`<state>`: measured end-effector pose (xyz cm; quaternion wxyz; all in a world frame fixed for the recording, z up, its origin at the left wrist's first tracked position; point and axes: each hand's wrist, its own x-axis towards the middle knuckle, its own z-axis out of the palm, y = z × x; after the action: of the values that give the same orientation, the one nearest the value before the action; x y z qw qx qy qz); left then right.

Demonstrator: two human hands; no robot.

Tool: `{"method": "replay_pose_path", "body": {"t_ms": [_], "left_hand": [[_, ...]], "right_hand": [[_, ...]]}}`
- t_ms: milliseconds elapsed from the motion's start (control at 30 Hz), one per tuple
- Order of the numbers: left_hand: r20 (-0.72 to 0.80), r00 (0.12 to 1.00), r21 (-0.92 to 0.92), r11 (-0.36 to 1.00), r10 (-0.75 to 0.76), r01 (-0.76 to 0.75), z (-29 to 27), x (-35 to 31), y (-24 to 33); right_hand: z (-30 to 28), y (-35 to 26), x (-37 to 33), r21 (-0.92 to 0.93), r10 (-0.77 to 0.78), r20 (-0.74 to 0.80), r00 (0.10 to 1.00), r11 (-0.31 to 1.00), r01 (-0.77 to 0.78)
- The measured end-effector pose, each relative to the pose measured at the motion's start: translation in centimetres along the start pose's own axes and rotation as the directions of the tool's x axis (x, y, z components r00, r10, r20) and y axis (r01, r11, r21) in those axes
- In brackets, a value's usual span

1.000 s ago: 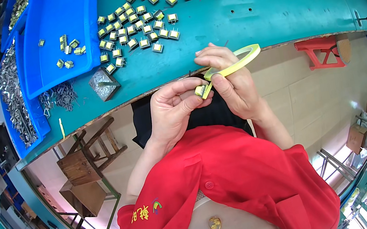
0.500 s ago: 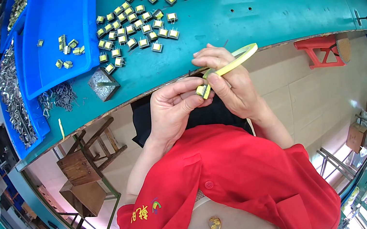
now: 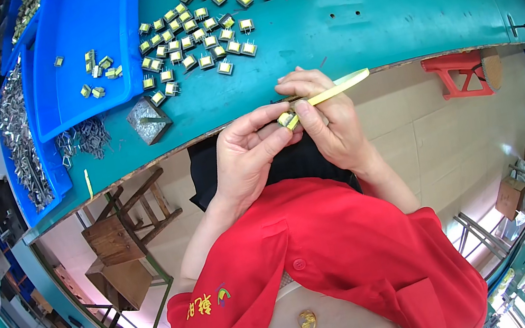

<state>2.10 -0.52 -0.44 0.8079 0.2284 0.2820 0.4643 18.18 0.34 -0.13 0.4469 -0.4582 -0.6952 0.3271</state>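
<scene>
Hands meet just off the near edge of the teal workbench (image 3: 389, 8), over my lap: my left hand (image 3: 244, 160) pinches a small yellow-taped transformer core (image 3: 287, 121) between thumb and fingertips, and my right hand (image 3: 329, 120) closes on the same piece while gripping a strip of yellow tape (image 3: 334, 90) that runs out to the right. Both hands are clamped on the part, touching each other. I think the tape end is already stuck to the core, but the fingers hide the join, so I cannot be sure. On the bench, well apart from my hands, lies a scatter of finished cores (image 3: 202, 38), a blue tray (image 3: 81, 48) with a few more in it, a small metal block (image 3: 148, 119) and a heap of metal clips (image 3: 85, 135). My worry is the drop: the part hangs over open floor, not over the table, so a slack pinch would lose it. The loose tape tail could also fold back and stick to my fingers, wrinkling the wrap.
</scene>
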Motion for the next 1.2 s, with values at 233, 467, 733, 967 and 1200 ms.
{"method": "replay_pose_path", "body": {"t_ms": [233,467,733,967,1200], "left_hand": [[-0.049,0.996,0.121,0.99,0.077,-0.071,-0.2,-0.2,0.4],[0.016,0.997,0.082,0.994,0.071,-0.072,-0.5,-0.5,0.2],[0.07,0.994,0.088,0.992,0.088,-0.095,-0.6,-0.6,0.3],[0.094,0.99,0.104,0.988,0.105,-0.115,-0.6,-0.6,0.1],[0.127,0.988,0.001,0.996,0.084,-0.085,-0.8,-0.4,-0.1]], "right_hand": [[-0.9,0.2,-0.3,0.259,0.003,-0.023,1.0,0.966,0.003],[-1.2,-0.1,0.1,0.035,-0.09,0.025,0.996,0.995,0.089],[-1.1,-0.2,0.2,0.031,-0.1,0.049,0.994,0.995,0.099],[-0.9,-0.2,0.2,0.044,-0.08,0.059,0.995,0.996,0.078],[-0.4,0.0,0.0,0.023,-0.068,0.018,0.998,0.997,0.067]]}}
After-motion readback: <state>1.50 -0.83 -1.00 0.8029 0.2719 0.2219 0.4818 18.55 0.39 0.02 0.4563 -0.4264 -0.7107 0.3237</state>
